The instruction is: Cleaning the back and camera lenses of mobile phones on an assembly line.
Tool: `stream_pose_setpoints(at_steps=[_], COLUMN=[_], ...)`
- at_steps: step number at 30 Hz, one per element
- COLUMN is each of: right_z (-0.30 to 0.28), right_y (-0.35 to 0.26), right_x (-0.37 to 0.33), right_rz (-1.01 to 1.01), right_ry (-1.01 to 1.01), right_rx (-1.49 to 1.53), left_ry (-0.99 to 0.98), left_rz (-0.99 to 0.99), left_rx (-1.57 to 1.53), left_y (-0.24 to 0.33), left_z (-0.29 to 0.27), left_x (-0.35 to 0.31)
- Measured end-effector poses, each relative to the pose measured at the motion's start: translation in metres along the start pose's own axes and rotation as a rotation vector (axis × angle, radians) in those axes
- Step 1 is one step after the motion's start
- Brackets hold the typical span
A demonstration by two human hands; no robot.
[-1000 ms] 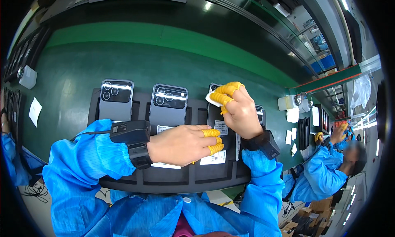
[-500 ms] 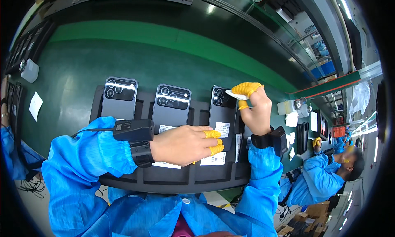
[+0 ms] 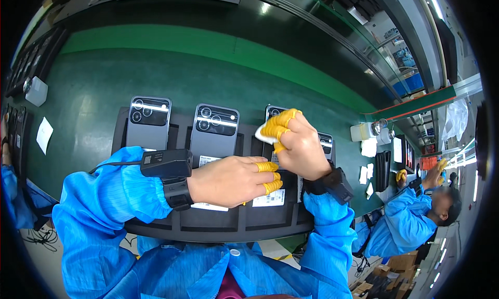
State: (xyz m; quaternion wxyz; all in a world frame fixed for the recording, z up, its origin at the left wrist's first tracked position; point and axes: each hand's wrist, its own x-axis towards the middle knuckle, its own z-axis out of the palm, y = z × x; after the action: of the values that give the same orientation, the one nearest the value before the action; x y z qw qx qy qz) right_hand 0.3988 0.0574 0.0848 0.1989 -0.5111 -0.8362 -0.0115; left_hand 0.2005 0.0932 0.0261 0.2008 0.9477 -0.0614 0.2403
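A grey smartphone (image 3: 271,112), third from the left, lies back up on a black foam tray (image 3: 205,224). My left hand (image 3: 226,182) is closed on its lower left part; two fingers wear yellow finger cots. Between the yellow-covered fingers of my right hand (image 3: 300,147) is a folded white wiping cloth (image 3: 263,135), held at the phone's left edge just below the cameras. That hand hides most of the phone's back. To the left are a second smartphone (image 3: 215,143) and another grey smartphone (image 3: 147,135); a fourth smartphone (image 3: 326,141) shows partly behind my right wrist.
The green workbench (image 3: 104,81) carries a white bottle (image 3: 36,91) and a white paper sheet (image 3: 45,135) at left. More bottles (image 3: 362,133) and black trays (image 3: 383,170) stand at right. A co-worker in blue (image 3: 400,216) sits beyond them.
My right hand has moved left and slightly toward me with the cloth, from the phone's upper right corner to its left edge. The fourth phone has come into sight. My left hand stays.
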Motion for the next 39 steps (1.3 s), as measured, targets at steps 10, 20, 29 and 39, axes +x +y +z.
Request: stream_pose_setpoints(at_steps=[10, 20, 29, 39], right_z=[-0.014, -0.012, -0.025, -0.031], right_y=[0.019, 0.009, 0.012, 0.037], right_x=[-0.005, -0.009, -0.017, -0.030], right_rz=[0.001, 0.072, 0.139, 0.121], right_ry=[0.237, 0.075, 0.219, 0.187], right_rx=[0.051, -0.151, 0.003, -0.206], left_ry=[-0.048, -0.080, -0.058, -0.094], left_rz=[0.002, 0.015, 0.018, 0.004], left_rx=[-0.011, 0.007, -0.002, -0.003], left_y=[0.000, -0.003, -0.002, 0.000], left_z=[-0.001, -0.001, 0.000, -0.004], left_x=[0.000, 0.000, 0.001, 0.001])
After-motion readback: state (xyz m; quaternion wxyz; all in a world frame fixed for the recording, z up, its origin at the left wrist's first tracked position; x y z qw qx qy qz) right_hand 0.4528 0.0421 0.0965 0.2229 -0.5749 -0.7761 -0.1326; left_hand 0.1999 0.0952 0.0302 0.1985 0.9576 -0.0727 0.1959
